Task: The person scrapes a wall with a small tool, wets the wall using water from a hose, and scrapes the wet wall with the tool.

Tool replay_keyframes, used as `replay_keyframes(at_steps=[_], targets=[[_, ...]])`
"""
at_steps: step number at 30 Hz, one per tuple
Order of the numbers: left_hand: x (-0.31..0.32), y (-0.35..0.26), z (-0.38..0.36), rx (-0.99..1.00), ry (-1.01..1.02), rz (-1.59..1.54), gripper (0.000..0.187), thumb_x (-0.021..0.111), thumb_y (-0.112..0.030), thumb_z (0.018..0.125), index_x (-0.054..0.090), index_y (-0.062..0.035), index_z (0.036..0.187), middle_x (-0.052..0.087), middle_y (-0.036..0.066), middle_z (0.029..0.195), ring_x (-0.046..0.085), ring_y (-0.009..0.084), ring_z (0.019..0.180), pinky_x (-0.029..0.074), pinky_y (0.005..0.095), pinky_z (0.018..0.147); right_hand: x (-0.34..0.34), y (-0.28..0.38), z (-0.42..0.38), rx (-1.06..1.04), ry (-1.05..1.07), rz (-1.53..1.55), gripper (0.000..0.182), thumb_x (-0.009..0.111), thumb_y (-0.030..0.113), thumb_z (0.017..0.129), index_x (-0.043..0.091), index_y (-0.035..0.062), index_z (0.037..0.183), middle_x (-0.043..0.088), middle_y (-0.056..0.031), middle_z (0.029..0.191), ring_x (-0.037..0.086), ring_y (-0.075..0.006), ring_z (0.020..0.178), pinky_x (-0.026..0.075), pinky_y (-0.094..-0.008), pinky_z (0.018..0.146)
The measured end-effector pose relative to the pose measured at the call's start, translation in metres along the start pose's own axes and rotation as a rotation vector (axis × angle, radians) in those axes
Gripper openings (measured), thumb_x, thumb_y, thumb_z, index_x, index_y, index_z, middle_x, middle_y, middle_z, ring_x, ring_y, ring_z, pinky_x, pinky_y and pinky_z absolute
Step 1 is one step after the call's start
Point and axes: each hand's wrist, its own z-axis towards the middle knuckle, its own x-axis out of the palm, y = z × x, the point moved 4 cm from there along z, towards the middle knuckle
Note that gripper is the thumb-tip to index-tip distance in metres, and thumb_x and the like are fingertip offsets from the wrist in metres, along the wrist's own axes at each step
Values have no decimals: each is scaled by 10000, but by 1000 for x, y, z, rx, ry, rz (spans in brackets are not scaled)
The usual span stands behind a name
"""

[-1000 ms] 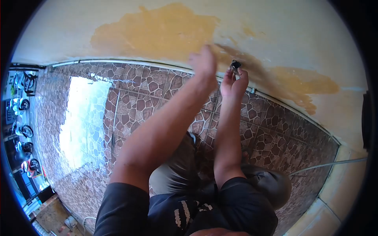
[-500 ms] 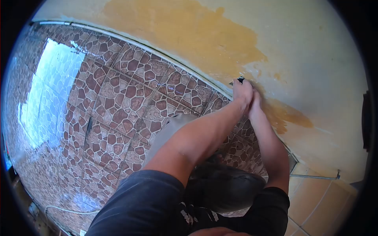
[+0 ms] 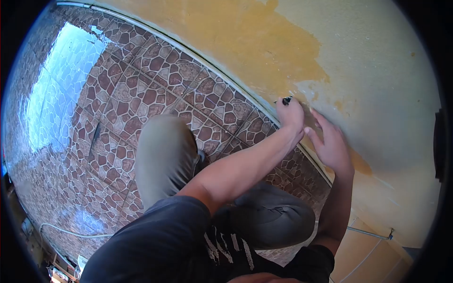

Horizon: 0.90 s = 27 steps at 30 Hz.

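Note:
My left hand (image 3: 290,115) is closed around a small black-ended tool (image 3: 286,101), low against the yellowish wall (image 3: 373,80). Most of that tool is hidden in the fist, so its kind does not show. My right hand (image 3: 330,144) is beside it, with thumb and fingers apart and the fingers close to the wall; nothing shows in it. A darker ochre patch (image 3: 245,42) with a ragged edge spreads over the wall above the hands. Pale scuffed spots lie just above my left hand.
A pale pipe (image 3: 188,47) runs along the foot of the wall. The stone-pattern tiled floor (image 3: 155,94) reflects bright light at left. A dark sliver (image 3: 96,137) lies on it, and a light hose (image 3: 75,233) curves at lower left. My bent knees are below my arms.
My right hand has come away from my left hand and opened, shifting right and down along the wall. The left still grips the tool. The view has shifted, and my left knee shows more.

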Motion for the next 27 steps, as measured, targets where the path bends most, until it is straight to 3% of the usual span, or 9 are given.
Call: replay_keyframes(at_steps=[4,6,7,9,11,14,18,22,27], targets=[[-19,18,-7,137,-49,-33,700,566,-70,886,191,36,1467,512,194,1267,545,250,1182,437,332,1013,-23,10,-38,-83,-75,111,561,672,181,893,483,8,1392,599,-253,1276,595,-341,1192,454,-396,1003],[-26,26,-13,416,4,-36,650,578,-39,873,270,30,1441,564,142,1139,537,183,1124,484,319,939,-30,17,-41,-29,-18,112,590,681,178,891,464,10,1413,588,-240,1309,591,-323,1203,445,-391,1012],[-32,32,-6,485,-44,51,533,621,-27,885,397,37,1365,561,158,1164,559,207,1149,476,333,991,-35,22,-40,-44,-50,184,619,689,178,890,443,14,1433,582,-217,1329,578,-299,1217,428,-382,1028],[-45,20,-3,539,-52,144,440,634,-50,897,464,44,1292,559,160,1168,577,212,1116,486,334,975,-34,29,-34,-56,-76,235,649,698,178,888,421,19,1453,575,-193,1350,564,-276,1231,410,-373,1044],[-43,14,-5,658,-118,226,249,661,-99,919,590,52,1104,574,161,1125,621,233,1033,509,338,934,-28,28,-14,-152,-280,702,663,687,174,904,388,25,1477,547,-172,1384,522,-240,1271,378,-357,1071],[-38,13,-1,640,-178,117,282,650,-132,933,575,51,1135,589,151,1062,629,226,981,523,327,882,-23,38,-10,-196,-195,383,648,669,155,921,375,21,1483,533,-168,1398,502,-227,1287,364,-349,1085],[-53,-8,19,567,-333,136,303,641,-155,940,570,52,1149,594,150,1038,631,217,921,536,314,819,-9,33,1,-199,-112,512,687,690,158,911,352,5,1489,527,-168,1401,505,-225,1281,371,-353,1087],[-53,-25,27,752,-292,256,288,618,-144,940,570,50,1147,592,155,1048,641,232,892,540,303,746,-5,29,3,-217,-75,637,701,698,169,907,347,10,1492,527,-164,1400,507,-223,1276,373,-349,1087],[-63,-29,36,857,-370,219,278,592,-137,934,573,45,1143,606,191,1027,642,328,896,514,399,788,-5,13,5,-186,-79,683,703,690,218,923,339,7,1494,528,-169,1395,515,-221,1264,381,-341,1085]])
